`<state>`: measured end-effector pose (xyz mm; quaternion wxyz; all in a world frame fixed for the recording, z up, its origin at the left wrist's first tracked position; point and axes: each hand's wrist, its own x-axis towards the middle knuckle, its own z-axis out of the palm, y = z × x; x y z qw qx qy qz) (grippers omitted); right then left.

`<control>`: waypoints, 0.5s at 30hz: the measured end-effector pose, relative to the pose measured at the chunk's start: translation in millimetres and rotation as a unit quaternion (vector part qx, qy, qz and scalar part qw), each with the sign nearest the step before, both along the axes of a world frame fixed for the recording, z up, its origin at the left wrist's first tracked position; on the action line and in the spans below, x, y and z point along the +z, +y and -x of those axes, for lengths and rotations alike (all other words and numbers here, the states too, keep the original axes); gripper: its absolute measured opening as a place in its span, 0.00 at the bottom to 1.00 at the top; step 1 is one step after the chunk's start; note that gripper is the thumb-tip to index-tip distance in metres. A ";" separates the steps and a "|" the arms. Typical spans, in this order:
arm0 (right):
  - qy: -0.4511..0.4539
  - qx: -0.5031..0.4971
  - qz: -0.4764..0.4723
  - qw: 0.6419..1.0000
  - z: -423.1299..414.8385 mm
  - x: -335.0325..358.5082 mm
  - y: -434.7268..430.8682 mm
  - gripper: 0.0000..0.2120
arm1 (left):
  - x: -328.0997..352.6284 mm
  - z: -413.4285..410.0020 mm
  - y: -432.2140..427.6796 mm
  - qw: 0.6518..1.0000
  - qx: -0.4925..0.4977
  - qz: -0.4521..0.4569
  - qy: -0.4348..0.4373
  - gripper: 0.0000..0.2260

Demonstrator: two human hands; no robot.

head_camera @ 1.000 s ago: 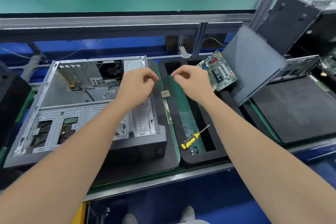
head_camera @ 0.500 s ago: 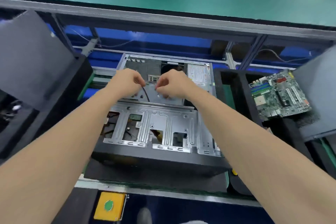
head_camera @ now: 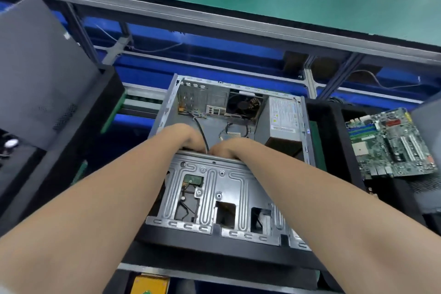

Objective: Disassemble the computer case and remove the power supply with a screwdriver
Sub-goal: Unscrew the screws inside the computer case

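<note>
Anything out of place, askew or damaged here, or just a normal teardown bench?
Nothing looks damaged or spilled. The motherboard sits crooked on the black foam tray to the right of the computer case, turned at an angle to the tray's edges. A loose black cable trails inside the case, as expected mid-teardown.

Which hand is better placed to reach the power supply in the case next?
The right hand, probably. The power supply sits in the far right corner of the computer case, just beyond that hand. The left hand is farther away, beside the black cable, and would cross over the right.
</note>
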<state>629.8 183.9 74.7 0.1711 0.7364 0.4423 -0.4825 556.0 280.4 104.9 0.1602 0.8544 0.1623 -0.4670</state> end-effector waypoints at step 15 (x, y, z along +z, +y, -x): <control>-0.021 -0.180 -0.001 0.983 3.7 -33.7 11.6 0.18 | -10.5 -5.1 2.4 0.997 -0.058 -0.028 0.033 0.16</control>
